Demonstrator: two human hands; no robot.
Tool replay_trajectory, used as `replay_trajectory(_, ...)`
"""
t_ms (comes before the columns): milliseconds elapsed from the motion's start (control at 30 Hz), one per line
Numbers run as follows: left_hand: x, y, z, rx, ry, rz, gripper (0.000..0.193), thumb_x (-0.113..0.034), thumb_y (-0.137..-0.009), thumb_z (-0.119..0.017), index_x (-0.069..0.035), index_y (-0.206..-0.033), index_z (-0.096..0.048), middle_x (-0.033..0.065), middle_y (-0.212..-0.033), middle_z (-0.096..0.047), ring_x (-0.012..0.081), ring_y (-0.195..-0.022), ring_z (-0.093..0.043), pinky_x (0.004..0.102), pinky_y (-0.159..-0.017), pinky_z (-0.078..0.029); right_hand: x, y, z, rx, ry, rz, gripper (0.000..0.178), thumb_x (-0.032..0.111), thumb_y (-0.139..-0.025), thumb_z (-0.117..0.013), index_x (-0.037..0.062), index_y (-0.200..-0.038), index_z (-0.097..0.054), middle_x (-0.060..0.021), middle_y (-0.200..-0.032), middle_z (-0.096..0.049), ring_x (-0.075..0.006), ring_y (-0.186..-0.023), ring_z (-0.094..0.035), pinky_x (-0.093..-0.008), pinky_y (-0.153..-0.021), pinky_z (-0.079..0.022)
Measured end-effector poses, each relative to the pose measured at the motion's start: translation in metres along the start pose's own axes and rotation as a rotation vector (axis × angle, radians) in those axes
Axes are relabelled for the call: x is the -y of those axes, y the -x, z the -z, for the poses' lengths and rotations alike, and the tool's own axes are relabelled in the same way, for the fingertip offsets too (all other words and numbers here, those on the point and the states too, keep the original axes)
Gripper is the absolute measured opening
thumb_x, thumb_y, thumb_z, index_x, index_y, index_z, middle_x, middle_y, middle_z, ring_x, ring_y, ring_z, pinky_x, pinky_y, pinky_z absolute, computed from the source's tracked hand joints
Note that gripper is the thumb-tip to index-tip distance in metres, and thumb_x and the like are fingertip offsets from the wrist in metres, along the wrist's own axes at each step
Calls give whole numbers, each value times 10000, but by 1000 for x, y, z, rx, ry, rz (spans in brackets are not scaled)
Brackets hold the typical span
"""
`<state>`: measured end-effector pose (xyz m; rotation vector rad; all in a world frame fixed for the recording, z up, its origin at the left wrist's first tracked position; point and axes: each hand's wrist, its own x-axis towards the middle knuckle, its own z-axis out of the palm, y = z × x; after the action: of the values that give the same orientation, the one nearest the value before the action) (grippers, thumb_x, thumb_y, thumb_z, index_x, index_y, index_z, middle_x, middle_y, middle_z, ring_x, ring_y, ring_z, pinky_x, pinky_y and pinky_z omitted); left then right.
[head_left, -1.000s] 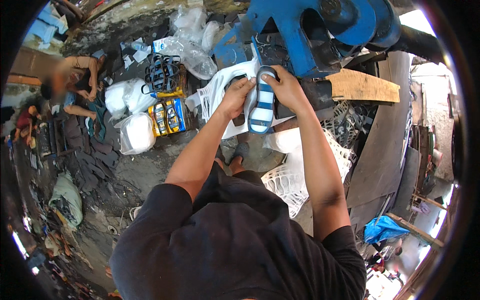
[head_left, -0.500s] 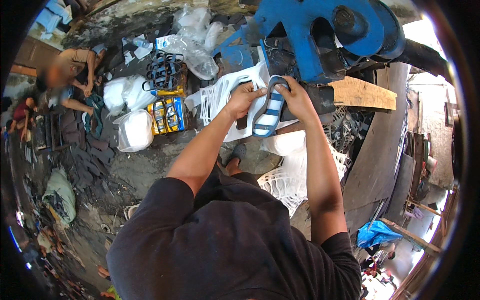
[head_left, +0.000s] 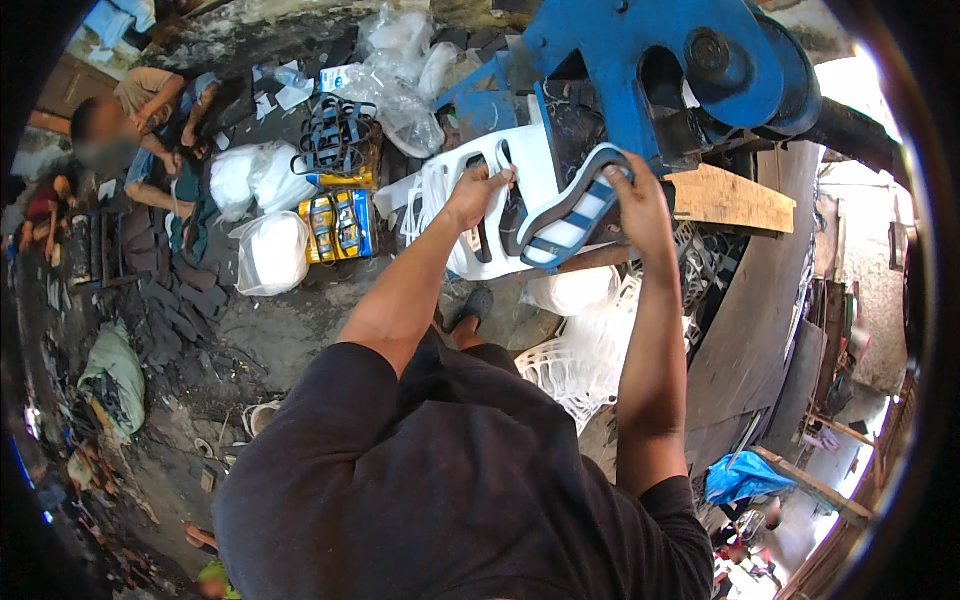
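My right hand [head_left: 643,205] grips the upper end of a sandal sole [head_left: 572,222], thumb on its face. The sole is dark-edged with white, blue and grey bands, and it lies tilted with its lower end toward the left. My left hand [head_left: 478,194] is closed at a white sheet [head_left: 532,160] with sole-shaped holes cut through it. Its thumb and fingertips pinch a narrow strip between two holes. The sheet rests beneath the blue machine [head_left: 625,70], and the sole overlaps its right part.
Left of the sheet lie strappy sandals [head_left: 338,135], a yellow-and-blue box [head_left: 340,226] and white plastic bags [head_left: 272,254]. A wooden board [head_left: 730,198] juts out at right. White cut-out scraps [head_left: 575,350] hang below. Another person [head_left: 150,125] sits at far left.
My left hand has left the sole and moved slightly left onto the white sheet. My right hand has shifted right, tilting the sole further over.
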<state>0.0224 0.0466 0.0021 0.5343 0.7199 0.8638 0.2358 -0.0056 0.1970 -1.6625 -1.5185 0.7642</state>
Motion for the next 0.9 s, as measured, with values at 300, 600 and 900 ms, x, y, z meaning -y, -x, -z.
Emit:
replay_trajectory(300, -37, 99, -85, -402, -757, -601, 655, -220, -847, -754, 62, -1358, -457, 279, -1298, -522, 382, -1229, -514, 421, -1031, -418, 58, 68, 21, -101, -14, -24, 337, 84, -932, -645, 69, -1260, -568, -81, -1096, -649, -148, -966, -602, -295, -883, -470)
replay_trajectory(600, 9, 144, -154, 233, -1115, -648, 968, -17, -727, -744, -27, -1524, -195, 266, -1251, -532, 368, -958, -636, 386, -764, -536, 55, 115, -7, -369, 169, -378, 271, 32, -867, -571, 89, -1131, -564, -292, -975, -641, -442, -961, -638, -503, -813, -491)
replay_trajectory(900, 41, 153, -142, 503, -1107, -360, 799, -36, -792, -689, -71, -1479, -283, 231, -1337, -530, 379, -1175, -585, 425, -937, -491, -70, 193, 7, -90, -590, -550, 431, 216, -893, -716, 50, -1248, -538, -142, -1088, -618, -241, -920, -646, -363, -796, -539)
